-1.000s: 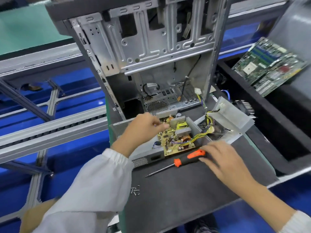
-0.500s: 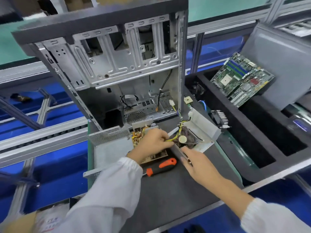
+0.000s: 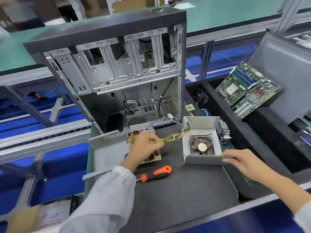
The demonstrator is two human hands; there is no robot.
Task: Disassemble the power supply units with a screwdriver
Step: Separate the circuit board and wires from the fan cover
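The left hand (image 3: 146,145) gripped the circuit board (image 3: 151,158) and its yellow wires (image 3: 170,139) on the dark mat (image 3: 185,190) — the wires stretched to the metal cover (image 3: 202,125) with its fan (image 3: 202,146). The right hand (image 3: 242,162) pinched the cover's near edge. The screwdriver (image 3: 156,174) lay between them, untouched.

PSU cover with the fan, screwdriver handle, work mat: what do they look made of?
PSU cover: thin sheet metal, matte grey, folded edges; probably steel.
Screwdriver handle: moulded plastic or rubber, orange and black, slight sheen.
Work mat: dark grey, dull, non-reflective; looks like rubber or foam.
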